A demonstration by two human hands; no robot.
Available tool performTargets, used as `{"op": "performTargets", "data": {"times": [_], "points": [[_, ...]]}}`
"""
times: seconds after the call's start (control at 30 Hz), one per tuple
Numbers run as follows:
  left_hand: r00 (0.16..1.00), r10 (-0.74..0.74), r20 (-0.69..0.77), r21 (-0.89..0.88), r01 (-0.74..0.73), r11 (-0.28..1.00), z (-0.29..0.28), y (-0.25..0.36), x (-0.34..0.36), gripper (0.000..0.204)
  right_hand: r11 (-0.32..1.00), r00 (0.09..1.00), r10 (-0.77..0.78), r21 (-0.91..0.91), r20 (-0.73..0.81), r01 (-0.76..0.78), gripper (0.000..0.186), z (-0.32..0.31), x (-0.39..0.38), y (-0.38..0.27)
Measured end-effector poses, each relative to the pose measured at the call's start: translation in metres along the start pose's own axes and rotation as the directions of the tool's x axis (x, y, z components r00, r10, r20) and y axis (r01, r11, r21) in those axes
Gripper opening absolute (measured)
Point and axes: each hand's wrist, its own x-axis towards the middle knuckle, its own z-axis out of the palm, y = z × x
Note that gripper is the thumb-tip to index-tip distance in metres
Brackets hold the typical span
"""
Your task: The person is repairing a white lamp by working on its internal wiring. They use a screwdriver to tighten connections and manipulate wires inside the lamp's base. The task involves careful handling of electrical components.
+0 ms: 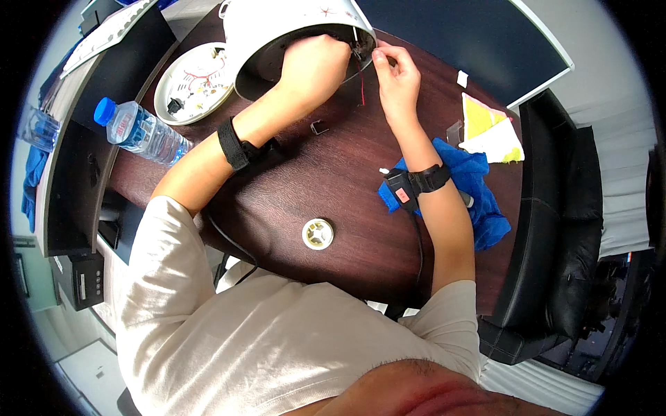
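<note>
A white, round-bodied appliance housing [257, 35] lies tipped at the far side of the table, its dark open end facing me. My left hand [319, 64] reaches into that opening with the fingers curled toward wiring and small metal parts [357, 47] at the right inner wall. What its fingertips hold is hidden. My right hand [398, 73] is just outside the right rim, thumb and fingers pinched together against the edge; the thing between them is too small to make out. A thin red wire [362, 90] hangs from the rim between the hands.
Left of the housing sits a white dish [163, 102] with small parts, beside a water bottle [149, 135]. A small metal clip [318, 127] and a round white-yellow part [318, 234] lie on the brown table [354, 187]. Blue cloth [489, 225] and a yellow-white cloth [485, 128] lie right.
</note>
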Motion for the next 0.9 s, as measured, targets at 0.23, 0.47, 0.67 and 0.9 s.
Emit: {"op": "performTargets", "data": {"times": [0.23, 0.47, 0.67, 0.9], "points": [[0.998, 0.055, -0.011, -0.027, -0.055, 0.998, 0.010, -0.002, 0.010, 0.010, 0.997, 0.997, 0.027, -0.077, -0.066, -0.032, 0.011, -0.003, 0.006, 0.007], [0.978, 0.207, 0.004, -0.044, -0.206, 0.978, 0.016, 0.001, 0.029, 0.016, 0.985, 0.981, 0.175, 0.014, -0.081, -0.175, 0.013, -0.022, 0.011, 0.023], [0.981, 0.192, 0.029, -0.061, -0.190, 0.980, 0.014, 0.012, 0.035, 0.009, 0.915, 0.990, 0.005, -0.399, -0.143, -0.062, 0.011, -0.024, 0.009, 0.015], [0.980, 0.183, 0.078, -0.015, -0.182, 0.983, 0.016, 0.012, 0.036, 0.008, 0.852, 0.994, 0.047, -0.515, -0.100, -0.092, 0.024, -0.021, 0.008, 0.000]]}}
